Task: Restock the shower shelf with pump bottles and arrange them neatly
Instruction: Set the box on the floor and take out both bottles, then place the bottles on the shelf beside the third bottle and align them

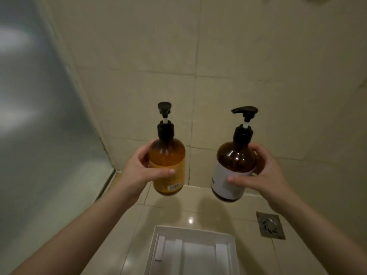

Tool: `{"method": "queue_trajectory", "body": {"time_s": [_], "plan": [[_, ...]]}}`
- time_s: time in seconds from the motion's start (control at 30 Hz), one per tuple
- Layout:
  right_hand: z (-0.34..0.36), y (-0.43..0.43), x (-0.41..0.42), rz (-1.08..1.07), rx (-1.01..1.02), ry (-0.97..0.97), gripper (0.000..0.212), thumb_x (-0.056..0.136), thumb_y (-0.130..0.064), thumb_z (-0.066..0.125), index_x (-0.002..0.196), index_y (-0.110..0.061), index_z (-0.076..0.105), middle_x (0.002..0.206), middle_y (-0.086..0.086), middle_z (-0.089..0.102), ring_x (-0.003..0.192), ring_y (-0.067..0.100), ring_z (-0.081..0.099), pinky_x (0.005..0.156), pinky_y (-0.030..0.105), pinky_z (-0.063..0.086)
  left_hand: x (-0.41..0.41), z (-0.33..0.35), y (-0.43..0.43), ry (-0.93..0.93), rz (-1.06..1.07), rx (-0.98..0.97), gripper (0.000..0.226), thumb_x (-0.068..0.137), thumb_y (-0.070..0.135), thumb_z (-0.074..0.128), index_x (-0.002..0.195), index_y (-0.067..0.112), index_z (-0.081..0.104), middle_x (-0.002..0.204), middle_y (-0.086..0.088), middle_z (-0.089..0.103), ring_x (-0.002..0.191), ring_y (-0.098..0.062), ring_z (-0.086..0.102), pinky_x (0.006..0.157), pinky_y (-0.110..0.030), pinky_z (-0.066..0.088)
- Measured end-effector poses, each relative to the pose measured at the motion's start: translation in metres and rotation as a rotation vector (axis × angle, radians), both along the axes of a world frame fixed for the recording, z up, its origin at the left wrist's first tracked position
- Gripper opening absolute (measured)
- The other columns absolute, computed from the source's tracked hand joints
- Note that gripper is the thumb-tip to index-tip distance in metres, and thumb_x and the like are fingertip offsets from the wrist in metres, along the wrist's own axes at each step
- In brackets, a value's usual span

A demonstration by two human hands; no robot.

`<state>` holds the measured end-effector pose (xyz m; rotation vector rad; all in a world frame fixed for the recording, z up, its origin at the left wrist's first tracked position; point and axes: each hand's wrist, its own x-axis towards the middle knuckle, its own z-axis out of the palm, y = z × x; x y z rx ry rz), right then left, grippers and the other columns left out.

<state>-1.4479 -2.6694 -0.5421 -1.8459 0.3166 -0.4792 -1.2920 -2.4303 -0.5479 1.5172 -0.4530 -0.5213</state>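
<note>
Beige tiled shower wall, no shelf in view; open white cardboard box on floor; left hand grips orange-labelled amber pump bottle, right hand grips white-labelled dark brown pump bottle, both aloft mid-carry; next, likely find shelf and set them upright.

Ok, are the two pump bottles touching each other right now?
Apart. The head view shows bare wall tile between the orange-label bottle in the left hand and the white-label bottle in the right hand.
</note>
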Motion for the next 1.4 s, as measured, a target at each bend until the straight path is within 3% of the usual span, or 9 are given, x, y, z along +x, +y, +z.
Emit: {"method": "queue_trajectory", "body": {"time_s": [0.13,0.3,0.47,0.67,0.83,1.0,1.17,1.27,1.4], "plan": [[0.064,-0.008,0.003,-0.021,-0.003,0.003,0.070,0.040,-0.032,0.091,0.097,-0.052,0.056,0.100,-0.023,0.066,0.090,-0.005,0.064,0.069,0.017,0.050,0.004,0.070,-0.006,0.016,-0.010,0.020,0.089,0.032,0.028,0.089,0.114,0.039,0.056,0.113,0.006,0.064,0.103,-0.015,0.062,0.074,-0.028,0.051],[0.171,-0.012,0.006,-0.062,-0.029,-0.031,0.073,0.032,-0.042,0.087,0.094,-0.059,0.055,0.100,-0.029,0.065,0.091,-0.007,0.064,0.064,0.009,0.051,0.000,0.184,-0.008,0.008,0.012,0.007,0.096,0.030,0.027,0.089,0.119,0.032,0.055,0.115,0.002,0.064,0.106,-0.019,0.061,0.080,-0.033,0.051],[0.296,-0.018,0.003,-0.057,-0.045,-0.067,0.077,0.031,-0.042,0.089,0.100,-0.052,0.056,0.101,-0.026,0.066,0.088,-0.007,0.065,0.061,0.009,0.051,-0.005,0.311,-0.011,-0.020,0.004,-0.044,0.095,0.029,0.026,0.086,0.119,0.030,0.055,0.115,-0.002,0.064,0.107,-0.021,0.061,0.080,-0.032,0.050],[0.455,-0.018,-0.006,-0.037,-0.083,-0.109,0.072,0.043,-0.013,0.093,0.102,-0.037,0.058,0.099,-0.024,0.069,0.089,-0.005,0.066,0.065,0.008,0.050,-0.012,0.466,-0.009,-0.076,-0.014,-0.107,0.075,0.038,0.016,0.085,0.106,0.033,0.059,0.106,0.004,0.067,0.101,-0.015,0.062,0.075,-0.029,0.049],[0.586,-0.006,-0.019,-0.017,-0.122,-0.142,0.070,0.046,-0.016,0.092,0.102,-0.040,0.057,0.098,-0.028,0.068,0.091,-0.008,0.064,0.067,0.006,0.049,-0.022,0.594,-0.001,-0.155,-0.011,-0.114,0.080,0.038,0.022,0.086,0.114,0.028,0.059,0.107,0.002,0.068,0.102,-0.017,0.063,0.079,-0.033,0.051],[0.707,0.013,-0.034,0.017,-0.110,-0.176,0.073,0.032,-0.040,0.088,0.098,-0.045,0.059,0.097,-0.030,0.067,0.090,-0.009,0.064,0.065,0.007,0.050,-0.034,0.707,0.013,-0.209,-0.014,-0.122,0.074,0.037,0.027,0.088,0.106,0.031,0.061,0.106,0.001,0.068,0.104,-0.022,0.063,0.082,-0.037,0.052],[0.791,0.028,-0.049,0.036,-0.114,-0.217,0.075,0.034,-0.037,0.087,0.103,-0.033,0.059,0.096,-0.016,0.071,0.089,-0.002,0.067,0.066,0.014,0.053,-0.049,0.782,0.031,-0.269,-0.016,-0.126,0.098,0.019,0.051,0.089,0.110,0.028,0.061,0.109,-0.003,0.067,0.105,-0.023,0.062,0.087,-0.043,0.052],[0.822,0.037,-0.059,0.032,-0.121,-0.219,0.081,0.038,-0.033,0.086,0.113,-0.026,0.057,0.104,-0.011,0.068,0.096,0.003,0.064,0.077,0.021,0.052,-0.057,0.809,0.041,-0.279,-0.016,-0.145,0.094,0.018,0.055,0.088,0.105,0.027,0.063,0.105,-0.001,0.068,0.103,-0.024,0.063,0.082,-0.040,0.052],[0.843,0.048,-0.072,0.028,-0.132,-0.211,0.079,0.041,-0.032,0.084,0.114,-0.023,0.057,0.104,-0.011,0.067,0.096,0.005,0.064,0.077,0.024,0.052,-0.064,0.830,0.052,-0.293,-0.017,-0.166,0.090,0.020,0.053,0.089,0.102,0.026,0.063,0.101,0.001,0.069,0.103,-0.024,0.064,0.079,-0.037,0.052]]}}
